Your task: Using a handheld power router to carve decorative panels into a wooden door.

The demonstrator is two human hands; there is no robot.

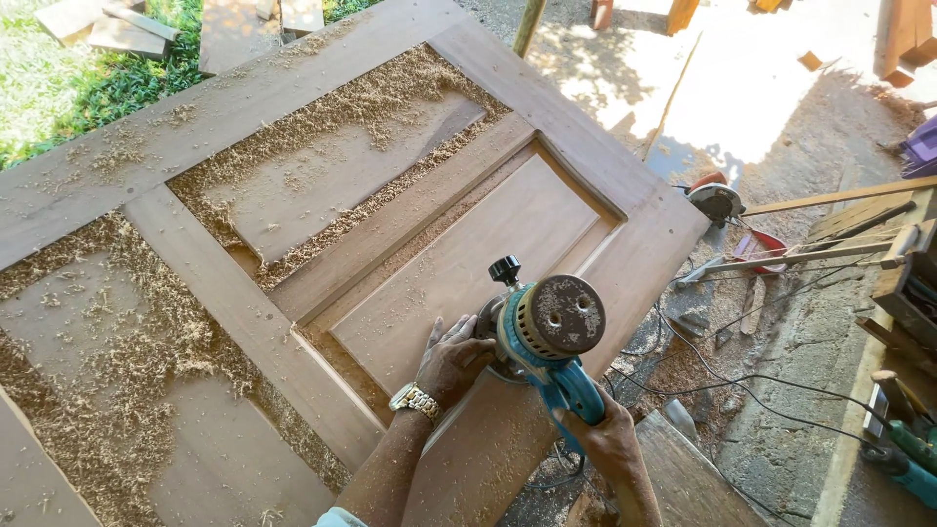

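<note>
A large wooden panelled door (pixel 244 322) lies flat, its recessed panels strewn with wood shavings. A teal electric power tool (pixel 547 337) with a round dusty top and a black knob rests on the door's frame near the lower right panel. My left hand (pixel 451 359), wearing a metal wristwatch, presses against the tool's base on the wood. My right hand (pixel 607 434) is wrapped around the tool's teal rear handle.
A circular saw (pixel 714 200) lies on the ground beyond the door's right edge, with black cables (pixel 742 385) trailing across the dirt. Timber lengths and tools (pixel 878 234) crowd the right side. Grass and boards (pixel 88 59) lie at upper left.
</note>
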